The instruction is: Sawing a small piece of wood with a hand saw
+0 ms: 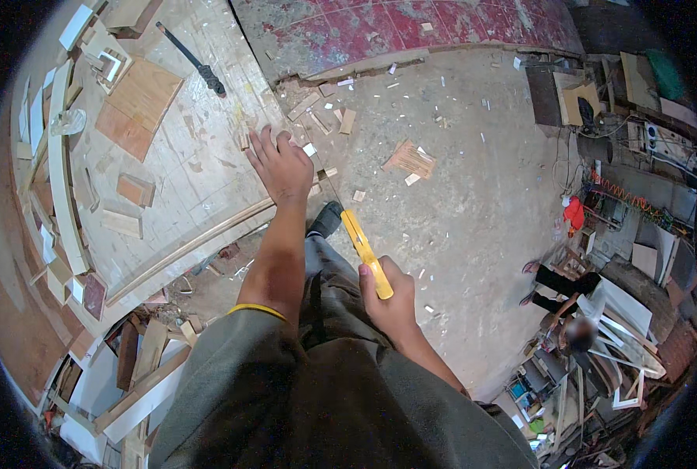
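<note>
My right hand [390, 301] is wrapped round the yellow handle of a hand saw [361, 242]. Its thin blade, seen almost edge-on, reaches up to a narrow wood strip [329, 174] that juts past the workbench edge. Over the bench's right edge, my left hand [280, 166] lies with its fingers spread, on or just above the strip; the palm hides the contact. A small wood block [244, 141] sits by its fingertips, and a white chip [309, 148] is beside the thumb.
The pale workbench [200, 141] carries a brown board [139, 105], a dark rod-like tool [192, 59] and long strips along its near edge. Offcuts litter the concrete floor [458, 180]. Stacked wood stands lower left. At the right, another person [571, 293] bends beside white frames.
</note>
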Available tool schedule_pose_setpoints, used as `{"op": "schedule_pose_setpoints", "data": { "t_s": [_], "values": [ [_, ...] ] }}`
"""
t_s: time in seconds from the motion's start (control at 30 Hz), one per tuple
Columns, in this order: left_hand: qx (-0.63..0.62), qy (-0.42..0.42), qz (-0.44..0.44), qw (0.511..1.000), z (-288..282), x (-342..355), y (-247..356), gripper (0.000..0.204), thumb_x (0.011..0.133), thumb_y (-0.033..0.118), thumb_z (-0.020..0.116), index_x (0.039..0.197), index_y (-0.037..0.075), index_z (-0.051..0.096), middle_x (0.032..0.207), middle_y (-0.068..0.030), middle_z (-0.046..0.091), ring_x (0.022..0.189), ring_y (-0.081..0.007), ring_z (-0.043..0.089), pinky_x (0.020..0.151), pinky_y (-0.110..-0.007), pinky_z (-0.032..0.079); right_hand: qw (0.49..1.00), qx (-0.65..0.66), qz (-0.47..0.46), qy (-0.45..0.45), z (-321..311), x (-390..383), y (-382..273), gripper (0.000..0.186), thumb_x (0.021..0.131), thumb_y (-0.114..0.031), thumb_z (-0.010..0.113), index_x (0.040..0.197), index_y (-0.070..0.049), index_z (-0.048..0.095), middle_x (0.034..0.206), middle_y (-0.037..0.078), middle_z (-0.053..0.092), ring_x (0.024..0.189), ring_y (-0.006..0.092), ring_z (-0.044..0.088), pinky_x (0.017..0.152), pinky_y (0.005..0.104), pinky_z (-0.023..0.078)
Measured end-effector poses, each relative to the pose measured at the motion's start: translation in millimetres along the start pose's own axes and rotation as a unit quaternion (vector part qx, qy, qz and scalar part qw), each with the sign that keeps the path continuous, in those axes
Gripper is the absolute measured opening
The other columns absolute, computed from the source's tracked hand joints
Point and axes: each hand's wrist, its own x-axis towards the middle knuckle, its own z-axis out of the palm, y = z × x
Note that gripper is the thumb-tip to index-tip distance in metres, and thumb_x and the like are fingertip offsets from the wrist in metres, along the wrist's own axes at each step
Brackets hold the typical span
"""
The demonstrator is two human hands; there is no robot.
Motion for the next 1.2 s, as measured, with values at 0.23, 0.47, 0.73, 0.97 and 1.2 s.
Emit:
{"op": "schedule_pose_setpoints", "data": {
  "t_s": [0.23,0.47,0.73,0.97,1.2],
  "values": [
    [0.025,-0.042,-0.02,0.999,-3,0,3,0.032,0.084,0.014,0.058,0.115,0.01,0.062,0.145,-0.0133,0.046,0.149,-0.0379,0.026,0.121,-0.059,0.016,0.999,0.035,0.028,0.006,-1,-1,11,0.029,0.097,-0.02,0.067,0.077,-0.002,0.055,0.058,0.013,0.055,0.049,0.0185,0.055,0.049,0.0332,0.042],
    [0.02,-0.033,-0.006,0.999,-4,1,4,0.028,0.085,0.01,0.056,0.112,0.008,0.061,0.143,-0.0171,0.048,0.146,-0.0415,0.03,0.119,-0.06,0.019,0.996,0.045,0.078,0.01,-9,-4,-3,0.027,0.097,-0.02,0.067,0.081,-0.002,0.057,0.06,0.013,0.057,0.05,0.0162,0.054,0.051,0.0324,0.043],
    [0.013,-0.026,0.001,1.0,-4,4,3,0.029,0.084,0.008,0.056,0.112,0.008,0.062,0.142,-0.0185,0.048,0.145,-0.0437,0.032,0.118,-0.062,0.018,0.996,0.022,0.082,-0.019,-4,-5,6,0.023,0.095,-0.024,0.071,0.089,-0.003,0.062,0.067,0.019,0.061,0.056,0.0325,0.063,0.056,0.0385,0.05],
    [0.029,-0.039,-0.01,0.999,-2,4,-1,0.032,0.082,0.009,0.058,0.114,0.009,0.062,0.143,-0.0149,0.047,0.148,-0.0405,0.028,0.12,-0.062,0.018,0.996,0.039,0.073,-0.013,-6,-11,-2,0.027,0.098,-0.024,0.067,0.088,0.001,0.063,0.063,0.013,0.059,0.055,0.0132,0.056,0.055,0.0323,0.047],
    [0.024,-0.019,0.002,1.0,0,9,-2,0.029,0.084,0.005,0.056,0.112,0.007,0.061,0.141,-0.0184,0.048,0.144,-0.0437,0.032,0.118,-0.063,0.018,0.996,0.051,0.073,0.0,-2,-6,-1,0.021,0.097,-0.018,0.068,0.088,0.0,0.064,0.064,0.013,0.059,0.056,0.0131,0.054,0.055,0.0322,0.046]
  ]
}}
